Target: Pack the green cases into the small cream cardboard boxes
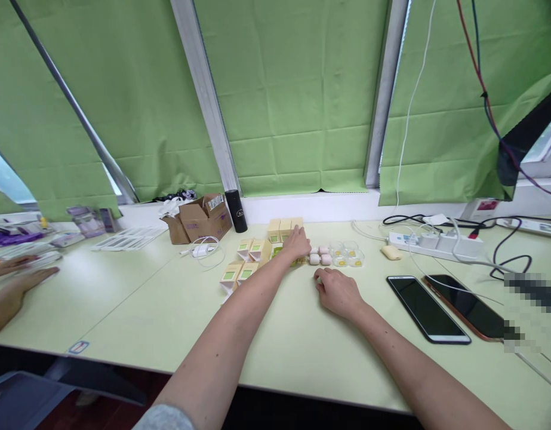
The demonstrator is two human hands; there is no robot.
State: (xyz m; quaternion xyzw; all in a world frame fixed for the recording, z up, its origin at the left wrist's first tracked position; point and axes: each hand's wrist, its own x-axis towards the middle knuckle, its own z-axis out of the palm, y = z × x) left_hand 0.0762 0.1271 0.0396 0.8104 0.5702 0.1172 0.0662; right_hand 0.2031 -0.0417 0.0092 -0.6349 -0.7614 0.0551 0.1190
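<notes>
Left hand (296, 242): extended forward over the bench (297, 334), back upward, fingers partly spread at the right end of the rear row of small boxes (280, 228). Whether it grips a box cannot be told; the hand covers the contact area.

Right hand (339, 291): on the bench, nearer the front edge, fingers loosely curled. The palm side is hidden, so whether it has hold of anything cannot be told. The nearest items are the pink pieces (325, 260), just beyond its fingertips.

Position of items: the boxes are pale yellow with green panels; any print on them is too small to read. Further boxes stand in pairs left of the left forearm. The pink pieces sit between the left hand and the clear cups (356, 258). The cups bear yellow marks, with no readable lettering.

Markings, surrounding items: the open carton (206, 222) carries purple print and a white label (215, 202), both illegible. The black cylinder (236, 211) beside it shows a small white mark, also illegible. Right of the cups lie a yellow pouch (391, 252), a white power strip (456, 245) and two phones (430, 309) with dark screens. A co-worker's hand (36, 279) is at far left.
</notes>
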